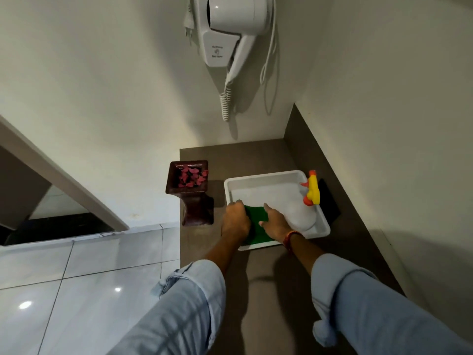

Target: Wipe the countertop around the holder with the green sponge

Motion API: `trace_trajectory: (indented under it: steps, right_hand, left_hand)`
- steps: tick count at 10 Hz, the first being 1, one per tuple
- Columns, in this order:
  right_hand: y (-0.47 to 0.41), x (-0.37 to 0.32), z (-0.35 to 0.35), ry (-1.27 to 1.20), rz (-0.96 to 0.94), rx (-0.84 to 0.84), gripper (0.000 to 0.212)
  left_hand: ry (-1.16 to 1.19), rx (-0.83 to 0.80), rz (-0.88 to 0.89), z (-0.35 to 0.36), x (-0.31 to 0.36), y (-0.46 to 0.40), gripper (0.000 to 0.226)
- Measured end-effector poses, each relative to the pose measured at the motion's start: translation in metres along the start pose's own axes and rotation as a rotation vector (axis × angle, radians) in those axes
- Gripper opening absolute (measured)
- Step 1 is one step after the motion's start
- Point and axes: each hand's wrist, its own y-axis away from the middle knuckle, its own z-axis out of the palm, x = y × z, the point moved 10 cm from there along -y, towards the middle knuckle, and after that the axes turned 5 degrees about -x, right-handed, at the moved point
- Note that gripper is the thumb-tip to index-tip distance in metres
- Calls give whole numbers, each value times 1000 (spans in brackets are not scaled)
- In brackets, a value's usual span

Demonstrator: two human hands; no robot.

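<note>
The green sponge [256, 228] lies at the near left corner of a white tray [263, 176] on the brown countertop [256, 155]. My left hand [235, 218] curls over the sponge's left edge and the tray rim. My right hand [275, 221] presses on the sponge's right side, fingers on it. The holder [190, 190], a dark wooden stand with red petals in its square top, stands at the counter's left edge, just left of my left hand.
A white spray bottle [302, 211] with a yellow and orange trigger head lies in the tray's right side. A black object [330, 201] sits behind the tray by the right wall. A wall-mounted hair dryer [230, 29] hangs above. Tiled floor [76, 290] lies left of the counter.
</note>
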Motion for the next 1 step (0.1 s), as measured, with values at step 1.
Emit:
trace_trajectory:
  steps: [1]
  right_hand:
    - [6, -10, -10, 49, -38, 72, 63]
  left_hand:
    - [-143, 28, 125, -7, 18, 8, 22]
